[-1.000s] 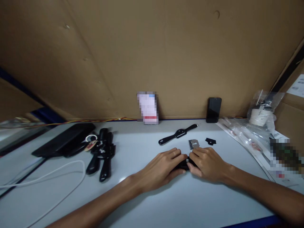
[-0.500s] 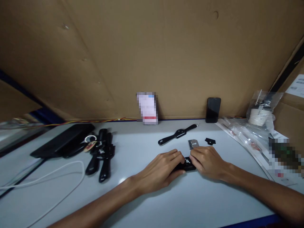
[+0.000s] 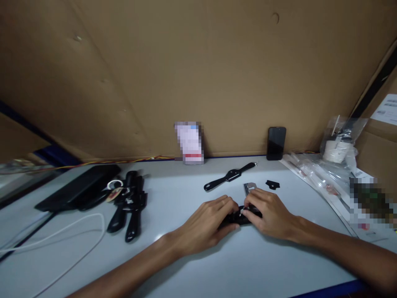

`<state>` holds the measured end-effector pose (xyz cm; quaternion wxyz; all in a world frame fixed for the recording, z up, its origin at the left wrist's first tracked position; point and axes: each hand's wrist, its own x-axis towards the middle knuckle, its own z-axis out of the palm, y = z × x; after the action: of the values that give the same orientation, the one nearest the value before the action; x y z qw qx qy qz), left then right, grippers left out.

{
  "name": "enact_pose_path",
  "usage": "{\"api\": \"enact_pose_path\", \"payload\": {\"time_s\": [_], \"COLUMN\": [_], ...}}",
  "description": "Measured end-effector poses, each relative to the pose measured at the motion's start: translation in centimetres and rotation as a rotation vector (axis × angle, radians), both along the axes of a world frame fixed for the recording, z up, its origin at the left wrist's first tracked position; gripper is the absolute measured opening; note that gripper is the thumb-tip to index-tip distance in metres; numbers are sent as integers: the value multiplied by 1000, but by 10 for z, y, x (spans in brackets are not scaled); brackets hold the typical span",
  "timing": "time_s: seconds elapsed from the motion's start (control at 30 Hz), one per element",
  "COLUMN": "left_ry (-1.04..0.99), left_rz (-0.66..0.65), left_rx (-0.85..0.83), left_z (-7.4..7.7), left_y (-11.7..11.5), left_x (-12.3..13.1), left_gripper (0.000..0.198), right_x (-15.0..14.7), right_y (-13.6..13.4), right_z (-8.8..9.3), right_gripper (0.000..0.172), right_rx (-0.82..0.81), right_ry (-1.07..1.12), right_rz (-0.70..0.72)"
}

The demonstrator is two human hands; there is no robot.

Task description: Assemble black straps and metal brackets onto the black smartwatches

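My left hand [image 3: 214, 221] is wrapped around one end of a black spokeshave body [image 3: 245, 220] and holds it against the table. At its middle, my right hand [image 3: 269, 213] pinches a small shiny metal piece [image 3: 242, 212], too small to identify. Both hands cover much of the body. Just behind my right fingers lies a flat steel blade [image 3: 247, 187] with a slot, partly hidden. Farther right is a small black cap plate [image 3: 272, 184]. A second black spokeshave body [image 3: 233, 175] with two handles rests behind my hands.
Several black spokeshaves [image 3: 134, 223] lie piled at left, beside a black box-like object [image 3: 77, 188] and a white cable [image 3: 104, 231]. Two phones, one blurred [image 3: 190, 142] and one dark [image 3: 276, 142], lean on the cardboard wall [image 3: 149, 74]. Plastic-wrapped items [image 3: 325, 178] lie at right.
My right fingers have moved slightly left and inward onto the middle of the spokeshave body, over the shiny piece. My left hand keeps its hold. The view has shifted slightly.
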<state>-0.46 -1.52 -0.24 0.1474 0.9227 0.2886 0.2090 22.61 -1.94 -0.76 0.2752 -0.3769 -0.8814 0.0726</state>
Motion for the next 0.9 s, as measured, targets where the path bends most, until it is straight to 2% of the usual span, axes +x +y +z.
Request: {"api": "enact_pose_path", "payload": {"time_s": [0.13,0.23,0.43,0.5,0.63,0.8,0.9], "left_ry": [-43,-55,-4,28,32,13,27], "left_rz": [40,74,97,81,61,74,71], "left_rx": [-45,-85,-127,-111,-88,-104,-118], "left_z": [-2,-2,2,2,1,1,2], "left_y": [0,-1,0,1,2,2,2], "left_x": [0,0,2,2,2,1,2], "left_gripper": [16,18,19,18,20,19,21], "right_x": [-4,-4,2,2,2,5,5], "right_y": [-2,-2,-1,-1,0,2,3], "right_z": [1,1,-1,-2,-4,-2,0], "right_gripper": [13,14,39,37,29,38,34], "right_rx": [62,104,118,123,114,92,92], "right_ry": [-7,67,137,180,193,188,198], "right_rz": [36,90,225,214,80,207,223]}}
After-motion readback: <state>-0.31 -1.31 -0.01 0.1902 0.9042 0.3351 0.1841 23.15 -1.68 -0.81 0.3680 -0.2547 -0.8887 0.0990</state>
